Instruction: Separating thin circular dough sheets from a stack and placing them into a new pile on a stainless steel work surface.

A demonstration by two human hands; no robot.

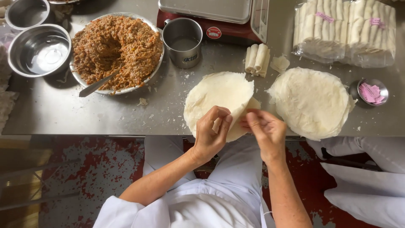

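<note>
A brushed steel counter (105,114) fills the upper part of the view, its dull surface scattered with pale crumbs and giving back soft, even light with no hard shadows. Below its front edge lies a worn floor (105,169), dark red with grey patches where the paint has flaked away. At the far left stands a wooden frame (17,169), partly blurred, above the floor.

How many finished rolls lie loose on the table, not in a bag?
3. The loose rolls lie side by side on the steel table, right of the metal cup, above the wrapper that both hands pinch. More fill the bags.
</note>
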